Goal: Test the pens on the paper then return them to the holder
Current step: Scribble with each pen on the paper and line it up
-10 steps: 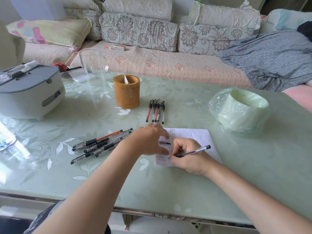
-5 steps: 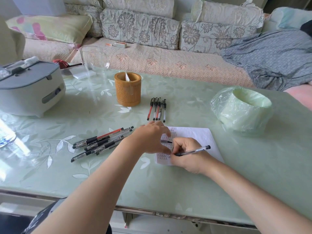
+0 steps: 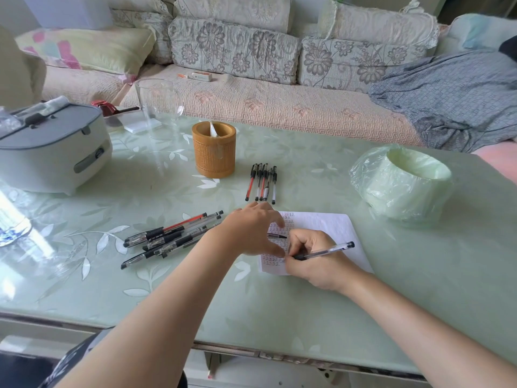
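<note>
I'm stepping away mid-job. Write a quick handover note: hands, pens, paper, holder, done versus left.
Right hand: writing with a pen on the paper.
Left hand: flat on the paper's left edge, steadying it; a pen cap shows beside it.
Five pens lie in a row right of the holder; a loose pile lies left.
Done: several rows of marks.
Left: no pens visible in the holder.

A grey-lidded appliance (image 3: 53,152), clear glass (image 3: 158,107) and bagged green roll (image 3: 402,183) stand on the table (image 3: 307,309).
</note>
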The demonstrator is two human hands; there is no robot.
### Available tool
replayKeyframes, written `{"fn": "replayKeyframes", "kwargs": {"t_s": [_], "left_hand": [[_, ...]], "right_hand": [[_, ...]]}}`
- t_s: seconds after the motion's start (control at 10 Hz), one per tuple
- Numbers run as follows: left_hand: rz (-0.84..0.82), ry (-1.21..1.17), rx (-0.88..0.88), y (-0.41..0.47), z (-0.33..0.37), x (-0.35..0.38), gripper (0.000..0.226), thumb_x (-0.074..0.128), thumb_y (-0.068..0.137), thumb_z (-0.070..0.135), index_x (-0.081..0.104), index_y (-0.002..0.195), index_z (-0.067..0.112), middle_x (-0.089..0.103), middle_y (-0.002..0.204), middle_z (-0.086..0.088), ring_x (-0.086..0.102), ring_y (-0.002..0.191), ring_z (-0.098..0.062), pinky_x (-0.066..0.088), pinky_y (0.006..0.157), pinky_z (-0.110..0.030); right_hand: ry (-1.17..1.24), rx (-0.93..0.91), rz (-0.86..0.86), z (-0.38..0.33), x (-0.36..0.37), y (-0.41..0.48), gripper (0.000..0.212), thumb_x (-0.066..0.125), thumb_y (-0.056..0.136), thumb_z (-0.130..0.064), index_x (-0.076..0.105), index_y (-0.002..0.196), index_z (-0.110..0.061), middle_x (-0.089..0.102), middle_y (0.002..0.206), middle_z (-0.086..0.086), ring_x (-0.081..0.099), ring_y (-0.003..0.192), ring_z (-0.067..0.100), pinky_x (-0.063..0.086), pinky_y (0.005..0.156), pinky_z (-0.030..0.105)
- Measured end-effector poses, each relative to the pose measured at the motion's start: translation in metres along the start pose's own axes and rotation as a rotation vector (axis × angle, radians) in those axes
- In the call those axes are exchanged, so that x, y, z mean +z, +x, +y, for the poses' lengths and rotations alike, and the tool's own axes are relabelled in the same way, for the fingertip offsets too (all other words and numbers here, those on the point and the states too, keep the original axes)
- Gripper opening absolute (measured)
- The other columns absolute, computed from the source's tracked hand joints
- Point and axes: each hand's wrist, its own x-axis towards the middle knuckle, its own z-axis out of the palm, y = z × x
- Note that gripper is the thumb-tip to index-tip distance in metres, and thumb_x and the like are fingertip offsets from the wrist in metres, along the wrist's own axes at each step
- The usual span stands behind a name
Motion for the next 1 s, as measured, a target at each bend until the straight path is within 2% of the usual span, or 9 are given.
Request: {"fn": "replayKeyframes", "kwargs": {"t_s": [0.2,0.3,0.6,1.0], "left_hand": [[0.003,-0.009,-0.004,0.0006,0.0006,0.0006,0.064,0.076,0.068,0.060,0.055,0.124,0.036,0.045,0.134,0.009,0.038,0.125,-0.013,0.040,0.100,-0.039],[0.004,-0.013,-0.006,-0.0001,0.0003,0.0014,0.064,0.076,0.068,0.059,0.055,0.123,0.036,0.045,0.133,0.010,0.038,0.125,-0.012,0.040,0.101,-0.040],[0.004,-0.020,-0.004,-0.0009,0.0000,0.0022,0.063,0.076,0.068,0.059,0.055,0.124,0.036,0.045,0.134,0.010,0.038,0.126,-0.013,0.039,0.101,-0.039],[0.004,-0.014,-0.001,-0.0008,0.0001,0.0017,0.063,0.075,0.069,0.058,0.055,0.124,0.036,0.045,0.133,0.010,0.037,0.124,-0.012,0.038,0.101,-0.038]], "right_hand": [[0.012,0.001,-0.037,0.0039,0.0003,0.0005,0.019,0.065,0.069,-0.008,0.047,0.063,-0.010,0.045,0.058,-0.005,0.038,0.056,0.012,0.028,0.052,0.029],[0.032,-0.007,-0.041,0.0052,0.0000,0.0013,0.027,0.068,0.073,-0.001,0.046,0.062,-0.011,0.044,0.057,-0.007,0.037,0.056,0.011,0.027,0.053,0.029],[-0.005,-0.004,-0.016,0.0081,0.0022,0.0024,0.023,0.067,0.071,-0.007,0.045,0.065,-0.009,0.043,0.061,0.002,0.036,0.056,0.016,0.030,0.050,0.033],[0.008,-0.028,-0.042,0.0064,0.0007,0.0012,0.015,0.064,0.067,-0.013,0.050,0.064,-0.011,0.049,0.059,-0.005,0.041,0.056,0.012,0.032,0.052,0.029]]}}
